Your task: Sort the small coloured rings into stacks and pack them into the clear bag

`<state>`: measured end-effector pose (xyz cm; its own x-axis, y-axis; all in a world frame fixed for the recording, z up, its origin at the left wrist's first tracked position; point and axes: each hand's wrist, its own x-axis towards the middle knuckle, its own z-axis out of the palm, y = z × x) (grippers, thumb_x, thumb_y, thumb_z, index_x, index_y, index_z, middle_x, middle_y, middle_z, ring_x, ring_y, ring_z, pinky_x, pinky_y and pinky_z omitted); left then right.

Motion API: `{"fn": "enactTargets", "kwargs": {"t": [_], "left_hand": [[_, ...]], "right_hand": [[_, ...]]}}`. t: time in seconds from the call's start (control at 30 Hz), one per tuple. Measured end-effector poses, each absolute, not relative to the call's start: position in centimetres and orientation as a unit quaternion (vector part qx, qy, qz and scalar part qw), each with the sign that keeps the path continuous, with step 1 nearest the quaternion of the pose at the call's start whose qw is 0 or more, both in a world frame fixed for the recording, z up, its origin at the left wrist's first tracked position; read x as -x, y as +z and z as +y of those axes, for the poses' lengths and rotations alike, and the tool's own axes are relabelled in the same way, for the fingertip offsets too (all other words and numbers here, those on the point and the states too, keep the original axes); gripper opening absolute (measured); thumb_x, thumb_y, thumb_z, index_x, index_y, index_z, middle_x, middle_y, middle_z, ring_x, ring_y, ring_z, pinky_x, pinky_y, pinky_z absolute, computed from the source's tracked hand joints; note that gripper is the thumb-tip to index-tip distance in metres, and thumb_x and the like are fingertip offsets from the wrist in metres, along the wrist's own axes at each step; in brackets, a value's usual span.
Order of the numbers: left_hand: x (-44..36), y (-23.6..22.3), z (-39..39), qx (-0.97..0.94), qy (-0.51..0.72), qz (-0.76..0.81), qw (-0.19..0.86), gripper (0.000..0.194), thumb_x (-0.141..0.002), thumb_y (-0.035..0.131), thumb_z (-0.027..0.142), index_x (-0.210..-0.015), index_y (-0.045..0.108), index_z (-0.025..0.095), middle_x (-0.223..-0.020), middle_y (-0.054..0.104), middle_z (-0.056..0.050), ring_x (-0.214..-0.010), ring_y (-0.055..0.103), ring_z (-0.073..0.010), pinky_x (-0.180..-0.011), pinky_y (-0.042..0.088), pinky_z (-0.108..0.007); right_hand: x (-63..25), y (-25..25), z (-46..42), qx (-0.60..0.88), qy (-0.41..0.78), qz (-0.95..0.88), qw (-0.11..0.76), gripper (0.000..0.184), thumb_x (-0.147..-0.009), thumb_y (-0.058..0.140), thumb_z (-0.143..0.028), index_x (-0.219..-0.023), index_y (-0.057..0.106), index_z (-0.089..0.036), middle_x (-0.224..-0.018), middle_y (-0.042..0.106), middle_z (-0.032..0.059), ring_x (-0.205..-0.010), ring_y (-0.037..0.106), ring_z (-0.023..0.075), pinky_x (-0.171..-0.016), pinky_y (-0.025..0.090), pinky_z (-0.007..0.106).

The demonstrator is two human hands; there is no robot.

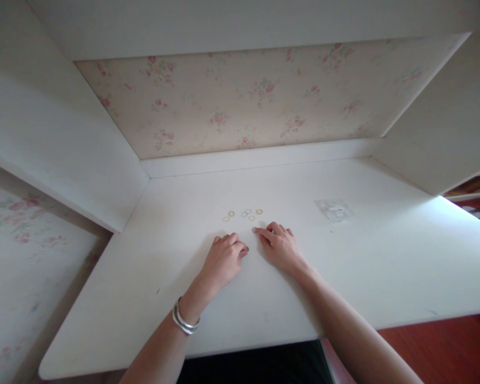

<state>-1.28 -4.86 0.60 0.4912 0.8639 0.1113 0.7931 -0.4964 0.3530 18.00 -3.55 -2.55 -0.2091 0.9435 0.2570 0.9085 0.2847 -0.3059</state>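
Several small rings, gold and pale, lie in a loose cluster on the white desk. My left hand rests on the desk just below them, fingers curled under, with silver bangles on its wrist. My right hand lies flat beside it, its index finger stretched toward the rings, a short way from the nearest one. Neither hand touches a ring, and neither holds anything that shows.
A small clear plastic bag lies to the right of the rings. White side panels and a floral back wall enclose the desk on three sides. Red-brown floor shows at the lower right.
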Motion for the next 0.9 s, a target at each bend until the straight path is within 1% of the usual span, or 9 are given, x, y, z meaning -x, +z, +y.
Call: {"fn": "enactTargets", "kwargs": {"t": [0.2, 0.33, 0.4, 0.53, 0.73, 0.9], "left_hand": [[1.3, 0.9, -5.0, -0.844, 0.147, 0.495, 0.147, 0.018, -0.089, 0.049, 0.022, -0.085, 0.067, 0.023, -0.087, 0.061, -0.002, -0.084, 0.057, -0.0152, -0.080, 0.035, -0.033], [2.3, 1.3, -4.7, -0.821, 0.195, 0.511, 0.163, 0.015, -0.088, 0.051, 0.026, -0.085, 0.066, 0.022, -0.088, 0.061, -0.001, -0.083, 0.057, -0.0145, -0.081, 0.037, -0.032], [3.2, 1.3, -4.4, -0.802, 0.222, 0.531, 0.161, 0.013, -0.087, 0.053, 0.026, -0.085, 0.065, 0.021, -0.088, 0.061, -0.001, -0.082, 0.058, -0.0144, -0.080, 0.039, -0.031], [4.8, 1.0, -3.8, -0.773, 0.260, 0.555, 0.164, 0.012, -0.086, 0.053, 0.026, -0.086, 0.064, 0.020, -0.086, 0.060, -0.002, -0.075, 0.056, -0.0130, -0.072, 0.043, -0.027], [5.2, 0.6, -3.7, -0.769, 0.264, 0.556, 0.170, 0.011, -0.086, 0.053, 0.025, -0.086, 0.064, 0.020, -0.085, 0.059, -0.001, -0.073, 0.056, -0.0121, -0.072, 0.043, -0.026], [5.1, 0.7, -3.8, -0.769, 0.258, 0.562, 0.164, 0.011, -0.086, 0.053, 0.025, -0.085, 0.063, 0.021, -0.086, 0.059, -0.001, -0.073, 0.056, -0.0123, -0.071, 0.042, -0.025]], "right_hand": [[-18.1, -2.4, -3.6, 0.594, 0.037, -0.775, 0.212, 0.025, -0.093, 0.043, -0.031, -0.101, 0.067, -0.028, -0.092, 0.058, 0.0048, -0.084, 0.051, 0.0165, -0.075, 0.031, 0.030], [-18.1, -2.5, -3.4, 0.584, 0.044, -0.783, 0.212, 0.025, -0.094, 0.042, -0.028, -0.093, 0.066, -0.024, -0.090, 0.058, 0.0050, -0.082, 0.052, 0.0164, -0.074, 0.031, 0.030], [-18.1, -2.7, -3.4, 0.582, 0.044, -0.786, 0.205, 0.025, -0.094, 0.041, -0.027, -0.089, 0.065, -0.022, -0.089, 0.058, 0.0056, -0.082, 0.052, 0.0171, -0.073, 0.032, 0.031], [-17.9, -2.7, -3.5, 0.566, 0.048, -0.795, 0.213, 0.024, -0.094, 0.041, -0.026, -0.089, 0.064, -0.021, -0.088, 0.058, 0.0060, -0.082, 0.052, 0.0176, -0.074, 0.032, 0.032], [-16.6, -2.2, -4.6, 0.497, 0.111, -0.810, 0.290, 0.025, -0.094, 0.041, -0.029, -0.092, 0.064, -0.020, -0.089, 0.058, 0.0056, -0.083, 0.051, 0.0158, -0.076, 0.034, 0.030], [-15.5, -2.3, -5.1, 0.463, 0.145, -0.831, 0.273, 0.023, -0.094, 0.042, -0.026, -0.092, 0.064, -0.021, -0.089, 0.058, 0.0050, -0.083, 0.052, 0.0152, -0.077, 0.035, 0.030]]}}
